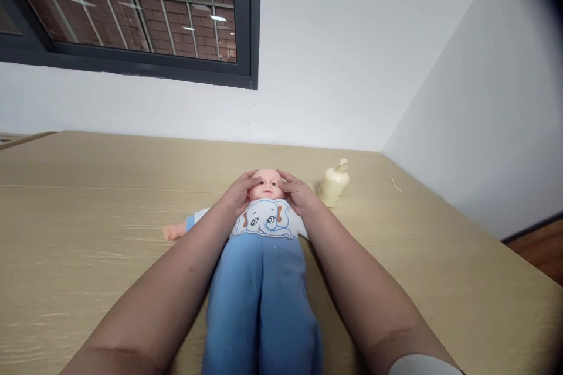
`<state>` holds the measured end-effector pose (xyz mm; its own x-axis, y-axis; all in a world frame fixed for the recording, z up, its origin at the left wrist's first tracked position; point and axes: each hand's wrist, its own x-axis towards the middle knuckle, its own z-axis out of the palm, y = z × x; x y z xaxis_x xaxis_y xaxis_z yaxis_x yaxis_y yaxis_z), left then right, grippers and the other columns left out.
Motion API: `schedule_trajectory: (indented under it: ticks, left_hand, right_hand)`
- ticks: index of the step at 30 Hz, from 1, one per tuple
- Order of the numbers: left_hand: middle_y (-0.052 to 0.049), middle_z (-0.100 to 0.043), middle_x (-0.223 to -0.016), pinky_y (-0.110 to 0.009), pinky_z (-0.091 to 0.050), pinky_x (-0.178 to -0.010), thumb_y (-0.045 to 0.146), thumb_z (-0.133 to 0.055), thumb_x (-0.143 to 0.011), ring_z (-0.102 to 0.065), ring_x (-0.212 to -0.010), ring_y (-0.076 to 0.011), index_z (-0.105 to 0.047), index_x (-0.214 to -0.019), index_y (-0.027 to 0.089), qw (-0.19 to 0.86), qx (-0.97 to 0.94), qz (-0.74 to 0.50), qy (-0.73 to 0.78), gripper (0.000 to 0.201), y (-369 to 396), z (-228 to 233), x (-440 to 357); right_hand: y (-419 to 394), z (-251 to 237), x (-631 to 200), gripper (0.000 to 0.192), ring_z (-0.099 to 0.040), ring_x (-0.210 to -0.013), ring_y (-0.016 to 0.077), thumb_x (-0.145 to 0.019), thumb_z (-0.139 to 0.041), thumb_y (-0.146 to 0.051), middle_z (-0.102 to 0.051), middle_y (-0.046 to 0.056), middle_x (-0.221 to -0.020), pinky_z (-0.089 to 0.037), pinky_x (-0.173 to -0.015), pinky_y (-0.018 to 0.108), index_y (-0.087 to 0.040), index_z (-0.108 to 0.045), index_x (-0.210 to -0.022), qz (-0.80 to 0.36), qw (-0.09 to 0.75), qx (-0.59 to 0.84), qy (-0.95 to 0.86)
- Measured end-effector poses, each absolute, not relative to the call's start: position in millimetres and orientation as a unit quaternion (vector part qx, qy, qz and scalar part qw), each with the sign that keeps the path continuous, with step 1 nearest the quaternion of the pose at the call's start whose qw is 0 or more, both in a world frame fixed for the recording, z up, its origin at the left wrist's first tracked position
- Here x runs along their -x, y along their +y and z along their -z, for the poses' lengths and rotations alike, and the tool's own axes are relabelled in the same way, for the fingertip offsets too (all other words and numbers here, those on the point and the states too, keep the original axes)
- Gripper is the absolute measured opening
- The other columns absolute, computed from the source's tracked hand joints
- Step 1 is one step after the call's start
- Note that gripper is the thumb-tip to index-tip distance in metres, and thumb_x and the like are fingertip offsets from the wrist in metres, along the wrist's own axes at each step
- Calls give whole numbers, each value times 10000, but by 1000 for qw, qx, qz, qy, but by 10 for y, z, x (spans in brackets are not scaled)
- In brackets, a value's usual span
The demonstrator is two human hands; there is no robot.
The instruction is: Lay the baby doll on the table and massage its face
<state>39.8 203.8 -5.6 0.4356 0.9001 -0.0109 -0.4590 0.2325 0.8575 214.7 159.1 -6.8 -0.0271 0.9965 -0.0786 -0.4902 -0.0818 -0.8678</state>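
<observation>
A baby doll [263, 272] lies on its back on the tabletop, head away from me. It wears blue trousers and a white top with an elephant face on the chest. My left hand [241, 192] cups the left side of its head, thumb on the face near the eye. Against the other side of the head rests my right hand [299, 191], its thumb also by an eye. Both palms close around the head from either side. The doll's left-side arm [176, 230] sticks out past my forearm; its other arm is mostly hidden behind my right forearm.
A cream pump bottle [334, 184] stands to the right of my right hand. Farther right lies a thin pale strip [396, 184] on the wooden table [101, 187]. White walls and a dark-framed window [250, 23] with bars stand behind the table.
</observation>
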Motion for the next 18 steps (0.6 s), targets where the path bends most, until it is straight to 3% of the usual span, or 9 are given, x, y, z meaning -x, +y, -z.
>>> schedule_trajectory:
  ticks: [5,10,18]
  left_hand:
    - [-131,-737,-969,-417,-597,-744,186,-849,-668,-732,-849,-295,-618,-1154,140,721,-415,-470,295,540,1996,34,-431]
    - [-97,-728,-931,-357,-582,-690,220,-851,-705,-716,-793,-248,-592,-1116,160,697,-413,-485,329,489,1955,14,-456]
    - [-122,-728,-956,-378,-581,-721,202,-831,-702,-721,-824,-269,-614,-1112,139,712,-417,-475,306,468,1993,33,-451]
  right_hand:
    - [1640,110,-2117,697,-712,-1053,265,-735,-825,-243,-732,104,-1182,-582,-946,426,-201,-561,-1379,-604,591,394,-361]
    - [1723,187,-2100,642,-729,-955,257,-736,-844,-303,-754,79,-1049,-598,-881,422,-211,-583,-1315,-576,595,410,-382]
    - [1676,132,-2096,600,-724,-958,259,-744,-820,-261,-749,90,-1062,-600,-864,403,-202,-595,-1297,-588,593,406,-371]
